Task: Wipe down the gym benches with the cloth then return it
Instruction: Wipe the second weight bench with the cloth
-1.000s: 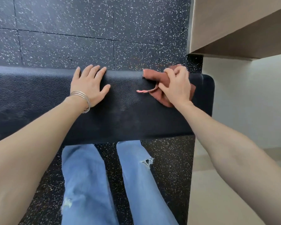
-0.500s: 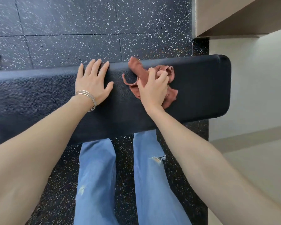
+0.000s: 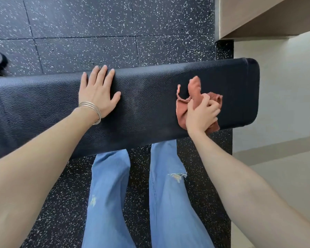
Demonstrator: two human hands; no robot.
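Currently mid-wipe. Right hand (image 3: 200, 115) at 3 o'clock, fingers curled, bunches the cloth (image 3: 181, 111) against the bench (image 3: 150, 104) near its right end. Left hand (image 3: 97, 93) at 10 o'clock lies flat on the pad, fingers spread, bracing. Suggest: flatten the cloth for more contact, press evenly, overlap strokes, and cover the rounded end and far edge at 1 o'clock.
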